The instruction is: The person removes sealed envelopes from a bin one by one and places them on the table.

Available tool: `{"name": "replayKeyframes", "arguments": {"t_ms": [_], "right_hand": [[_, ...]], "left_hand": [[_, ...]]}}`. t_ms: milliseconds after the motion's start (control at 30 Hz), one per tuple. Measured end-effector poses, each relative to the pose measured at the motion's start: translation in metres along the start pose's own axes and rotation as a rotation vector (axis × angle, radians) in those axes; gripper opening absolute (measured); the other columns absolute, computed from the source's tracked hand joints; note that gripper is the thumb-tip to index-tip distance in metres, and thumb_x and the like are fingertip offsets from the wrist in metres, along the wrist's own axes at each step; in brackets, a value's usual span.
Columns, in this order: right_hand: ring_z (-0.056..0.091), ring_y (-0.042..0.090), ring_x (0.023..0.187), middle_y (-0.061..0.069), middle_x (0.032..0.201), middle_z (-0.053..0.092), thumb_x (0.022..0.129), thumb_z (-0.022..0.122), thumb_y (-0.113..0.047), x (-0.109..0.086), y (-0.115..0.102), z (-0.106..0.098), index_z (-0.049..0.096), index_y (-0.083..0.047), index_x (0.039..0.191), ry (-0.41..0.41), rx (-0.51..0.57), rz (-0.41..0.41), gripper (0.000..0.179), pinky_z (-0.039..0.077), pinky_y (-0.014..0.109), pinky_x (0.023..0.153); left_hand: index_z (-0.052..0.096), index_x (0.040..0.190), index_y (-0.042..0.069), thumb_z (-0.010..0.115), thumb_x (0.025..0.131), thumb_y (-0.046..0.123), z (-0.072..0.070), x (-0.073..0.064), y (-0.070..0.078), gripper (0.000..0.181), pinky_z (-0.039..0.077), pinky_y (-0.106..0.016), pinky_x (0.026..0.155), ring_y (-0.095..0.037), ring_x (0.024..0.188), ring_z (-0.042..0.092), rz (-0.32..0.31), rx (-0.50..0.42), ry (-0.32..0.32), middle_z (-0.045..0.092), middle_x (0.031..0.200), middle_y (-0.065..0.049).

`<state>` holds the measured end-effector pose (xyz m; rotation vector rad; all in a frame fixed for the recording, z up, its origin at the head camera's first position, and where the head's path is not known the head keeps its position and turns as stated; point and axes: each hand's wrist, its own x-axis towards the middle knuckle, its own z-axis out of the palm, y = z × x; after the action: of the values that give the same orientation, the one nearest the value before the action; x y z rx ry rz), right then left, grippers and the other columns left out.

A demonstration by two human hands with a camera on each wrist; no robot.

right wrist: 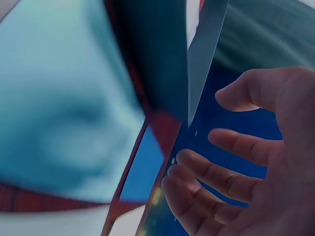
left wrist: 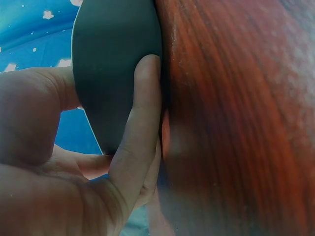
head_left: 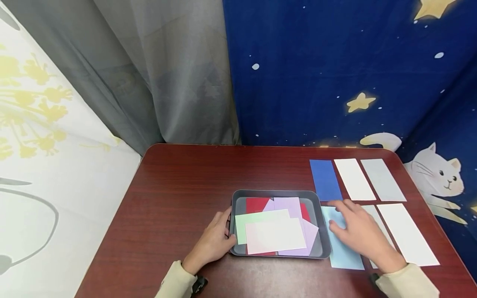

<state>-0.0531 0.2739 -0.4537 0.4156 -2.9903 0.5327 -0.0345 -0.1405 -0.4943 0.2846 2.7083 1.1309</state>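
Note:
My left hand (head_left: 213, 241) holds the left side of a dark grey tray (head_left: 273, 193). In the left wrist view, fingers (left wrist: 142, 113) lie against the tray's outer wall (left wrist: 110, 64), with the thumb by its rim. Overlapping cards lie in the tray: a whitish card (head_left: 275, 236) on top, a pale green card (head_left: 241, 229), lilac cards (head_left: 287, 205) and red (head_left: 256, 203) beneath. To the right of the tray, my right hand (head_left: 359, 231) hovers over a light blue card (head_left: 344, 256). Its fingers are spread and loosely bent, holding nothing in the right wrist view.
Cards lie in two rows on the right of the brown table (head_left: 186, 178). A blue card (head_left: 326, 180), white card (head_left: 355, 179) and pale grey card (head_left: 383, 179) form the back row. Another white card (head_left: 408, 234) lies in front. Curtains (head_left: 298, 82) hang behind.

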Motion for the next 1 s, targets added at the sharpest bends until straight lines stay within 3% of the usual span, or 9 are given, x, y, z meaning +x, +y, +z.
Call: {"name": "replayKeyframes", "arguments": {"t_ms": [100, 200, 367, 600, 800, 900, 1000], "right_hand": [[0.068, 0.033, 0.088, 0.02, 0.12, 0.068, 0.087, 0.084, -0.02, 0.004, -0.012, 0.011, 0.067, -0.001, 0.138, -0.004, 0.033, -0.013, 0.057, 0.06, 0.056, 0.075], [0.062, 0.023, 0.079, 0.02, 0.118, 0.066, 0.086, 0.084, -0.016, 0.005, -0.019, 0.022, 0.063, 0.004, 0.142, 0.001, 0.042, -0.007, 0.063, 0.056, 0.047, 0.065], [0.066, 0.029, 0.08, 0.027, 0.119, 0.065, 0.082, 0.087, -0.005, 0.007, -0.024, 0.036, 0.054, 0.011, 0.148, 0.007, 0.059, 0.001, 0.076, 0.059, 0.05, 0.066], [0.056, 0.02, 0.066, 0.03, 0.125, 0.064, 0.078, 0.085, 0.007, 0.007, -0.029, 0.048, 0.051, 0.015, 0.151, -0.018, 0.078, 0.042, 0.081, 0.052, 0.036, 0.056], [0.058, 0.022, 0.066, 0.029, 0.125, 0.064, 0.077, 0.085, 0.009, 0.008, -0.032, 0.05, 0.051, 0.015, 0.151, -0.002, 0.07, 0.057, 0.082, 0.055, 0.038, 0.058], [0.056, 0.021, 0.065, 0.028, 0.124, 0.064, 0.078, 0.084, 0.009, 0.008, -0.034, 0.05, 0.05, 0.016, 0.152, -0.009, 0.063, 0.061, 0.082, 0.052, 0.037, 0.056], [0.054, 0.02, 0.064, 0.026, 0.122, 0.064, 0.078, 0.084, 0.009, 0.007, -0.034, 0.049, 0.05, 0.016, 0.152, -0.018, 0.052, 0.066, 0.082, 0.05, 0.035, 0.055]], "left_hand": [[0.039, 0.166, -0.005, 0.071, 0.09, 0.004, 0.0, 0.0, -0.001, 0.082, 0.052, -0.027, 0.066, -0.005, 0.081, 0.057, -0.003, 0.0, -0.001, 0.056, 0.131, -0.012], [0.039, 0.166, -0.004, 0.071, 0.091, 0.005, 0.0, 0.0, 0.0, 0.082, 0.052, -0.027, 0.066, -0.005, 0.081, 0.057, -0.007, 0.001, -0.002, 0.056, 0.133, -0.013], [0.039, 0.166, -0.003, 0.072, 0.091, 0.005, 0.0, 0.0, 0.001, 0.082, 0.052, -0.027, 0.065, -0.005, 0.081, 0.057, -0.007, 0.006, 0.004, 0.056, 0.131, -0.012], [0.039, 0.167, -0.003, 0.073, 0.092, 0.005, -0.002, 0.001, 0.004, 0.083, 0.053, -0.027, 0.066, -0.007, 0.083, 0.059, 0.015, 0.011, 0.02, 0.056, 0.127, -0.011], [0.042, 0.165, -0.004, 0.077, 0.093, 0.012, -0.008, 0.006, 0.013, 0.081, 0.053, -0.034, 0.072, -0.018, 0.094, 0.064, 0.052, 0.116, 0.118, 0.056, 0.137, -0.014], [0.044, 0.164, -0.003, 0.079, 0.095, 0.016, -0.012, 0.011, 0.023, 0.08, 0.056, -0.04, 0.078, -0.026, 0.108, 0.061, 0.083, 0.194, 0.173, 0.054, 0.14, -0.016], [0.05, 0.161, -0.002, 0.08, 0.095, 0.018, -0.014, 0.015, 0.037, 0.075, 0.059, -0.045, 0.085, -0.035, 0.127, 0.052, 0.152, 0.265, 0.192, 0.053, 0.142, -0.017]]}}
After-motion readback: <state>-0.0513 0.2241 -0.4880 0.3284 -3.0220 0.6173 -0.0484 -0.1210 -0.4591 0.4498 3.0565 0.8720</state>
